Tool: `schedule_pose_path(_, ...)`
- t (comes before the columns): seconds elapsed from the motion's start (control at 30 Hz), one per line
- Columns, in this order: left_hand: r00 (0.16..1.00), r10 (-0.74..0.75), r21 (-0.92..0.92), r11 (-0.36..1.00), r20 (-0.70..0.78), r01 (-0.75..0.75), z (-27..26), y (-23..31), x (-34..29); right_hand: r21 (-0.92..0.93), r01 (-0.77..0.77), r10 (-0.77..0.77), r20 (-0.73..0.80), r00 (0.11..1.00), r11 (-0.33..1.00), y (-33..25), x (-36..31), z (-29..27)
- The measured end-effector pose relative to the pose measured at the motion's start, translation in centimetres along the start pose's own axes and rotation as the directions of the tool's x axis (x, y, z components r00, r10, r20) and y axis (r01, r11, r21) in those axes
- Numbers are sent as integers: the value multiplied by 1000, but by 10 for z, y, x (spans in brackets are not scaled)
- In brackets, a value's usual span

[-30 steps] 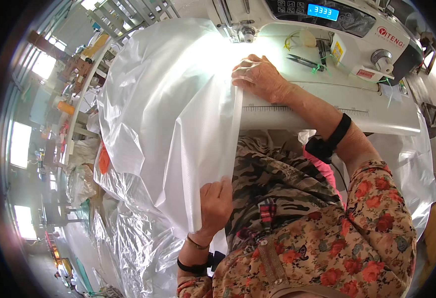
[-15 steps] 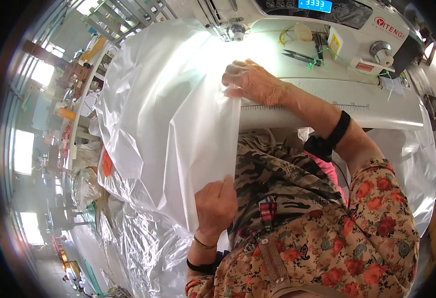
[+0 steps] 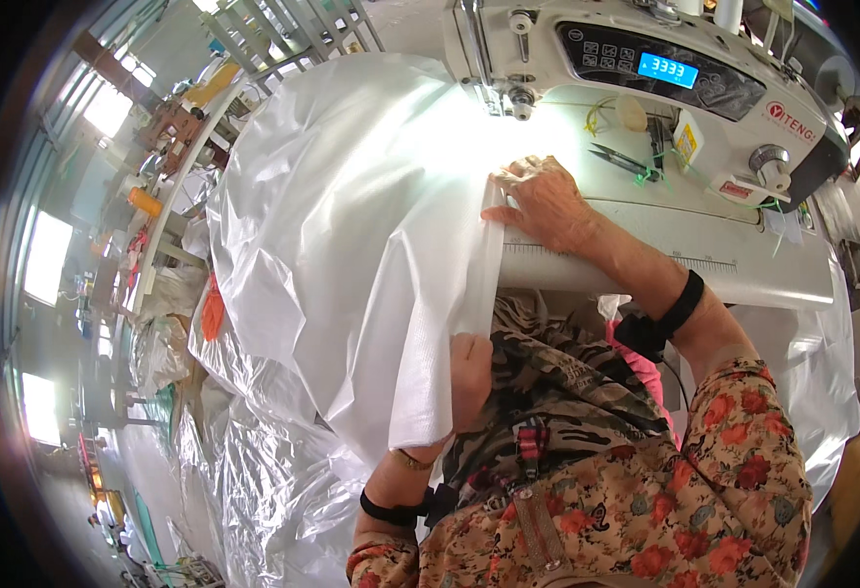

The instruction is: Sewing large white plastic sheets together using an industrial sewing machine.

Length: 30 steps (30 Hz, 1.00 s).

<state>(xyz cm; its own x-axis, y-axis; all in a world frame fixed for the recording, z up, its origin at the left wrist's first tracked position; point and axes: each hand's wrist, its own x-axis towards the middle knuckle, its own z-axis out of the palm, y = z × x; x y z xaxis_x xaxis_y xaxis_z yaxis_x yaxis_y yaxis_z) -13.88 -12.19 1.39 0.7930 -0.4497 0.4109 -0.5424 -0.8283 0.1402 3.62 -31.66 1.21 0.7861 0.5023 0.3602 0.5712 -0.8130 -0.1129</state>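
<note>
A white, slightly see-through plastic sheet (image 3: 352,245) spreads from the sewing machine (image 3: 587,59) down toward my lap. My right hand (image 3: 543,204) lies at the sheet's upper right edge, just in front of the lit needle area. Its thumb and fingers are closed on that edge. Lower down the same edge, my left hand (image 3: 472,380) is closed in a fist around the sheet, and a fold covers part of the hand and wrist. Between the two hands the edge runs nearly straight. Bright light washes out the sheet under the machine head.
Black snips (image 3: 626,163), a small white bottle (image 3: 688,140) and a yellowish round piece (image 3: 631,113) lie on the machine bed. A measuring scale (image 3: 704,265) runs along its front. Crinkled clear plastic (image 3: 263,470) hangs at the left, near an orange piece (image 3: 213,309).
My view has shifted, so more of the machine shows. My left hand has turned and curled under the sheet, whose fold now covers its wrist. My right hand stays at the upper edge.
</note>
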Motion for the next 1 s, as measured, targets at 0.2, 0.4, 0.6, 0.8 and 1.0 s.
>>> schedule_pose_path(0.2, 999, -17, 122, 992, -36, 21, 6, -6, 34, -11, 33, -33, -47, 998, 999, 2, 0, 2)
schedule_pose_path(0.4, 993, 71, 320, 947, -95, -37, 17, -17, 68, 34, 8, -8, 7, 1000, 999, 3, 0, 2)
schedule_pose_path(0.6, 935, -41, -68, 997, -352, 18, 53, -31, 99, 2, 38, -38, 35, 999, 999, 9, -1, 8)
schedule_pose_path(0.8, 868, 93, 79, 995, -488, -62, 68, -44, 147, -8, 11, -9, 218, 976, 1000, 24, 4, 14)
schedule_pose_path(1.0, 988, -151, 39, 988, 12, 151, 71, -45, 177, 242, 0, 43, -173, 984, 970, 28, 7, 23)
